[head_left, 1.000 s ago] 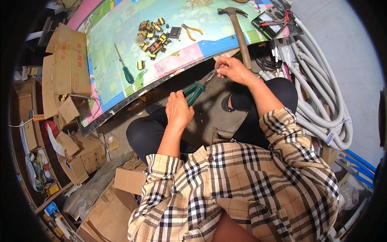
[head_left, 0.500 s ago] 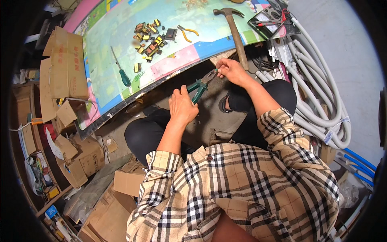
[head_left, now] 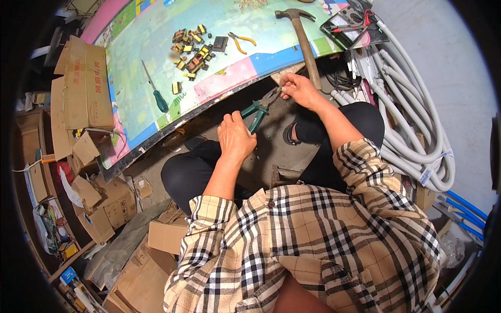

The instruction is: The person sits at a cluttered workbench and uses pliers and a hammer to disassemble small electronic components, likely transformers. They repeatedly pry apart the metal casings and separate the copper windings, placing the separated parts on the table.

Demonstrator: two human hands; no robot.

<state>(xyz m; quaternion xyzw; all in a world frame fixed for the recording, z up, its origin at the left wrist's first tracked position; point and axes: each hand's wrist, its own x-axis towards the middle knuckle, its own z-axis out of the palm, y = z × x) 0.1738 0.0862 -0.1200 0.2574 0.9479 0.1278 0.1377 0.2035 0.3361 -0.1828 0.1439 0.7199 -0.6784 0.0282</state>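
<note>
My left hand [head_left: 236, 136] is closed round the green handles of a pair of combination pliers [head_left: 256, 113], held over the floor in front of the table edge. The steel jaws point up and right toward my right hand [head_left: 298, 91]. Thumb and fingers of that hand pinch a small greenish piece [head_left: 279, 89] right at the jaw tips. It is too small to name, and I cannot tell whether the jaws grip it. On the table lie several small yellow-and-black parts [head_left: 197, 59] in a loose heap, with a black block [head_left: 220, 44] beside them.
The table [head_left: 141, 91] carries a green-handled screwdriver [head_left: 155, 91], yellow-handled cutters [head_left: 242, 43], a claw hammer [head_left: 302, 44] overhanging the edge and a multimeter [head_left: 345, 25]. Cardboard boxes [head_left: 91, 86] stand left. Coiled grey conduit [head_left: 417, 115] lies right. A low wooden stool [head_left: 284, 176] is between my legs.
Both hands stay nearly in place, with the pliers and the small piece still at my fingertips. Only a slight shift of the view shows.
</note>
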